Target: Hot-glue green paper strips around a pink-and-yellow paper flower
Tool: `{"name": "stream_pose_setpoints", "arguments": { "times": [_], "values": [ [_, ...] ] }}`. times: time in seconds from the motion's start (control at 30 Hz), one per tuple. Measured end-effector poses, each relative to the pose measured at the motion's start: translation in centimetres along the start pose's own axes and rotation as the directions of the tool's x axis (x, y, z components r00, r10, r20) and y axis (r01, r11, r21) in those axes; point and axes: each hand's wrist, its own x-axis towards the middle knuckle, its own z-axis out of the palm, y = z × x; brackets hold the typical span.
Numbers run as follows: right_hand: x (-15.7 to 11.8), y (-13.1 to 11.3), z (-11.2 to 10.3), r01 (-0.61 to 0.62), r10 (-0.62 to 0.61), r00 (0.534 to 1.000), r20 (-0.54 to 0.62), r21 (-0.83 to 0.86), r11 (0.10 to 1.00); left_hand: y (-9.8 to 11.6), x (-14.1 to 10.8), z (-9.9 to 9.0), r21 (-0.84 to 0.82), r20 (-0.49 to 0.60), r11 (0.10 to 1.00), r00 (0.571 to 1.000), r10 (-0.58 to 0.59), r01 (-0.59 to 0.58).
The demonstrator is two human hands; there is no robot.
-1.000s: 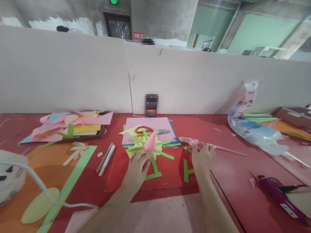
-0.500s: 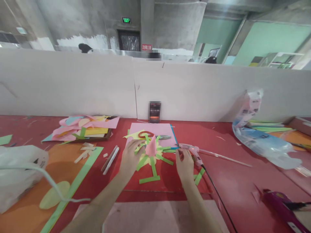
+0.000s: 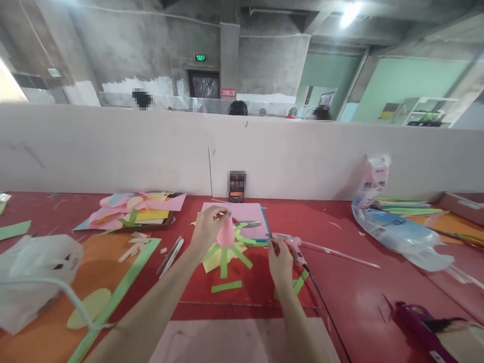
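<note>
Looks like a craft workshop to me, set in a rough, bare hall. On my feed: concrete wall (image 3: 151,55) with patchy white paint, green exit sign (image 3: 200,58), tube light (image 3: 351,15). I get a red worktable (image 3: 321,217) against a white partition (image 3: 132,156), coloured paper pile (image 3: 141,214), scissors (image 3: 250,224), pink glue gun (image 3: 294,244). Beyond the partition I see tops of people's heads (image 3: 238,108).

On the wall above the door (image 3: 204,84), a green sign (image 3: 200,58) reads EXIT under small Chinese characters. On the pillar right of the door, a red sign (image 3: 228,93) carries blurry white Chinese characters, apparently 卫生间请上三楼.
</note>
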Motion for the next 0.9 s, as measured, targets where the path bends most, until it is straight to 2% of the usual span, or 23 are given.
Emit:
{"name": "stream_pose_setpoints", "arguments": {
  "times": [0.17,0.3,0.47,0.67,0.9],
  "values": [
    [0.2,0.4,0.0,-0.024,0.026,0.999,-0.028,0.046,0.999,0.6,1.1,-2.3,0.029,-0.179,0.999,0.983,-0.038,0.043],
    [0.3,0.4,-0.3,-0.038,0.039,0.999,-0.005,0.063,0.997,0.5,1.3,-2.9,0.031,-0.220,0.997,0.973,-0.066,0.075],
    [0.3,0.4,-0.3,-0.043,0.042,0.999,0.011,0.073,0.996,0.8,0.7,-2.6,0.012,-0.177,0.999,0.984,-0.032,0.035],
    [0.2,0.7,0.1,-0.052,0.051,0.999,0.021,0.067,0.996,1.1,-0.3,-1.7,-0.033,-0.038,0.999,0.999,-0.016,0.014],
    [0.4,0.8,-0.2,-0.008,0.007,0.999,0.031,0.036,0.999,0.5,-0.2,0.0,-0.068,0.005,0.998,1.000,-0.018,0.018]
  ]
}}
